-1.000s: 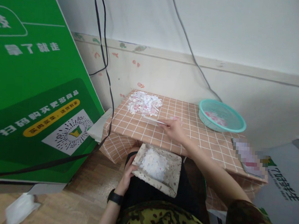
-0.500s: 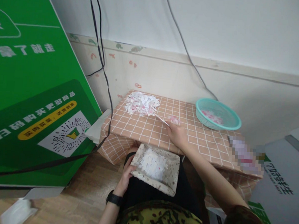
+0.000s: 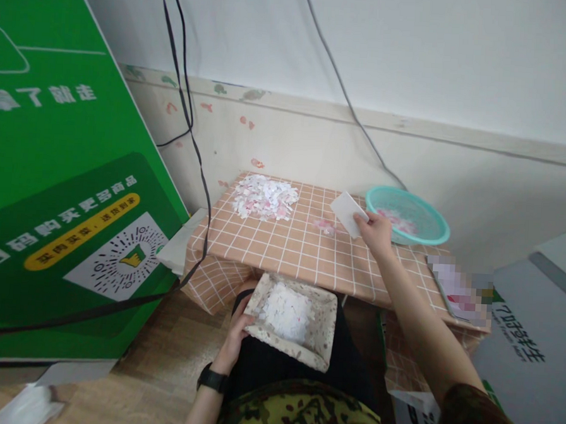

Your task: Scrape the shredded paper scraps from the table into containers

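My left hand grips the left edge of a speckled, cream-coloured rectangular tray on my lap. White paper scraps lie heaped inside it. My right hand pinches a flat white card by its right side, just above the table. Left of the card is a small patch of pink scraps. A larger pile of white and pink paper scraps covers the table's far left corner. Beside my right hand stands a turquoise basket with pink and white bits in it.
A checked brown cloth covers the table, which stands against the wall. A blurred-out flat item lies at its right end. Black cables hang down past the left corner, near a green panel. A grey box is at right.
My right hand has moved right from beside the pink scraps towards the basket, turning the card so its broad face shows. My left hand still holds the tray.
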`<state>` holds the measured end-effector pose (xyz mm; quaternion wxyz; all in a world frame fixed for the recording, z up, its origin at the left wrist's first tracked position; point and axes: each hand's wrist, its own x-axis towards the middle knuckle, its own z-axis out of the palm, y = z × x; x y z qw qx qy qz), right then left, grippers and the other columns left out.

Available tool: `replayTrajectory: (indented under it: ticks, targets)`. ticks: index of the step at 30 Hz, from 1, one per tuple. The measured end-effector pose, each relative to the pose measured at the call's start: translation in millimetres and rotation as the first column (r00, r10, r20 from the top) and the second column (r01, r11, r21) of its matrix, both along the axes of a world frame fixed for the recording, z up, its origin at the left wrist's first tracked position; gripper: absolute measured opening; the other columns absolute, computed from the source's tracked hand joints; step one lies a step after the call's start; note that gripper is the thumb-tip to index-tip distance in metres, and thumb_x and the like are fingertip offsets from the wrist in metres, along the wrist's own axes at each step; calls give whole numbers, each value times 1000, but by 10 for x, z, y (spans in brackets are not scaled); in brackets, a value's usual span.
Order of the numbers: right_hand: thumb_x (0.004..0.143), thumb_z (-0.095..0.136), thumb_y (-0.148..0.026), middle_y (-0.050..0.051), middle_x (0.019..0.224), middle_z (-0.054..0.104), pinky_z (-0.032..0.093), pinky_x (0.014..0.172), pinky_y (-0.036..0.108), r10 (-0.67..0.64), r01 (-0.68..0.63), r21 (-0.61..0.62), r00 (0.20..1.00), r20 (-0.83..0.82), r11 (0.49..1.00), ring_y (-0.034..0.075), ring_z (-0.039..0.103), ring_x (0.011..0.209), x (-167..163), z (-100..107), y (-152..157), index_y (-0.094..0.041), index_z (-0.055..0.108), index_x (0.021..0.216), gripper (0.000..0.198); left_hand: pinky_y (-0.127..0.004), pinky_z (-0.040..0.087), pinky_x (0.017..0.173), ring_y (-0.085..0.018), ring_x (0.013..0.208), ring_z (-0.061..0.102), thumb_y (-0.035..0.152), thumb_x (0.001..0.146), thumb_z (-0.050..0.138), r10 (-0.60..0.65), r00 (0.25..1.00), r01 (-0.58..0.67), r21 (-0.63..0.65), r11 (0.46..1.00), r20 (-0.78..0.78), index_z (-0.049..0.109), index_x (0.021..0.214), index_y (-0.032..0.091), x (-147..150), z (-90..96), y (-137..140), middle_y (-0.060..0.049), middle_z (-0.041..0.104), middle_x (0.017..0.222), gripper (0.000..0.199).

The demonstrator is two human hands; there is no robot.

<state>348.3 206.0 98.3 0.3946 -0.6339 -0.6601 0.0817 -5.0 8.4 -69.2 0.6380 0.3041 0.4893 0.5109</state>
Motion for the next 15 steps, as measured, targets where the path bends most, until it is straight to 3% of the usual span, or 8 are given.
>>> replayTrajectory:
  ticks: [3,5,10,15]
  targets:
    - [85,45,-40,9,62,65,32,54,30,-151,138,66,948,281,988,21,55,56,-72,13,-81,-12,74,90,40,-40,49,80,-34,107,58,38,67,60,8,1000,-8,1,1000,-6,53,128,20,8,10,5,-9,64,121,64]
    - [88,42,-37,11,68,68,31,55,30,-145,138,46,920,363,989,21,57,58,-188,-7,-136,-15,73,93,39,-40,49,80,-34,107,58,38,68,59,4,1000,-4,-3,1000,-11,53,128,21,10,20,4,-9,64,120,64]
    - [91,39,-37,10,74,72,31,57,29,-83,73,39,903,421,997,22,62,63,-468,-55,-186,-20,72,102,38,-41,49,80,-35,108,58,37,68,58,1,1000,-1,-6,1000,-13,53,129,21,10,44,-7,-9,64,120,63]
    - [91,41,-37,9,74,72,32,58,29,-17,5,34,928,372,999,22,63,64,-531,-22,-128,-20,73,103,37,-42,48,81,-35,107,59,38,68,60,12,1000,-12,-4,1000,-10,54,129,22,6,46,-13,-8,65,118,64]
